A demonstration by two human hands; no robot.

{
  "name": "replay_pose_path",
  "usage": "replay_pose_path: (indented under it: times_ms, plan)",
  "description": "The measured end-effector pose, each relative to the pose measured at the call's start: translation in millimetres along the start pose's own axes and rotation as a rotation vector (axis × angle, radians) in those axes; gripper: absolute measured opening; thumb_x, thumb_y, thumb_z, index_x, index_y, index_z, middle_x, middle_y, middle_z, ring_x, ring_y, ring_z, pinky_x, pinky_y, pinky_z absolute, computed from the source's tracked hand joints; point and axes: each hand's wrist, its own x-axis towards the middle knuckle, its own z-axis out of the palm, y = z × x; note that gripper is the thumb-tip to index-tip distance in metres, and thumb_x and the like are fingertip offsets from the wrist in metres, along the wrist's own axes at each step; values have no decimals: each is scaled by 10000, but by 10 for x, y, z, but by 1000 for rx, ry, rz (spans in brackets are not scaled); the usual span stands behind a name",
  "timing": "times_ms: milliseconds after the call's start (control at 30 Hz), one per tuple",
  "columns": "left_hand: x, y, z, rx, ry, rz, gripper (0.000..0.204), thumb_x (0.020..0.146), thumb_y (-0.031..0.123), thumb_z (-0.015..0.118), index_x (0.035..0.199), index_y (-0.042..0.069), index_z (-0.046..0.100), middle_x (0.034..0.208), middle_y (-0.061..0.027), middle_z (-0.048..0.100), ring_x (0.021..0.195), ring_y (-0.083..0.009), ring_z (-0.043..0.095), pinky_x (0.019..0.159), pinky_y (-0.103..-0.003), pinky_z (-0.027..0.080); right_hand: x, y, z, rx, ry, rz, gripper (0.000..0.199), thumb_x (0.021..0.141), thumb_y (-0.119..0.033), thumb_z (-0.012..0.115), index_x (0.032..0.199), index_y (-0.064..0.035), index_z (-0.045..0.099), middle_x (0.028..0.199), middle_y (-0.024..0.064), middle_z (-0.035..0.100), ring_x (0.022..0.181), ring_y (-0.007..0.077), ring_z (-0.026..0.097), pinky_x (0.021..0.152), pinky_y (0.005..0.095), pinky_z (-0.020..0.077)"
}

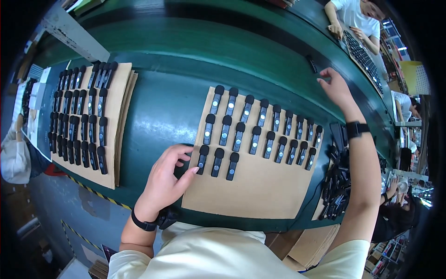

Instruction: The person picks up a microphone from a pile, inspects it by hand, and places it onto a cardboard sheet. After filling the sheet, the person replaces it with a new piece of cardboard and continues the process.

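Small black clip-on microphones with foam tops and a pale round spot lie in rows on a cardboard sheet (251,200) before me. My left hand (167,176) is at the sheet's left edge, thumb and fingers apart, beside the leftmost microphone (201,160) of the nearest row. Whether its fingertips touch that microphone is hard to see. Farther off on the right, my right hand (335,88) hovers over the green table with fingers loosely bent and nothing visible in them. Just beyond its fingertips lies a small black piece (311,64), apart from the hand.
On the left, stacked cardboard (121,116) carries more microphones in rows. A heap of black parts (337,190) lies right of my sheet, under my right forearm. A grey metal post (76,35) stands at the far left. Another person (357,18) works across the table by a filled tray.
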Motion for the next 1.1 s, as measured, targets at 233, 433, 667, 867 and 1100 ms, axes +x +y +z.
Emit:
replay_pose_path:
  times_ms: [233,433,667,867,1100]
  plan:
    - [-62,-87,-30,-133,222,35,240,844,-66,658,1066,2,599,1007,-129,648,808,-166,619,737,-275,503,649,295,302,-242,46,15,343,891,-252,718,1120,-12,628,1051,193,700,954,361,675,835,443,511]
    - [-52,58,-91,-153,256,127,212,843,-90,638,1029,1,593,990,-133,647,783,-158,605,721,-269,497,745,163,281,-225,-6,-49,294,890,-197,712,1088,6,634,952,162,692,861,297,662,787,393,515]
    - [12,242,-79,-161,190,231,216,838,-78,648,1032,0,591,1010,-139,653,806,-172,616,736,-282,509,-75,-512,-34,317,9,-160,230,864,-76,703,1075,-2,650,868,3,646,732,81,547,704,238,470]
    - [85,467,40,-147,111,364,296,822,-40,678,1104,7,601,1028,-151,656,837,-233,637,769,-328,520,-1753,-1158,-129,494,-10,-419,276,810,-31,732,1081,-19,677,929,73,665,797,158,605,730,276,486]
    - [95,773,321,-131,-148,457,383,784,50,772,1144,18,644,1054,-129,684,904,-272,655,798,-357,512,-2625,-1376,353,749,96,-522,283,787,17,742,1063,6,680,919,117,652,807,231,613,740,306,485]
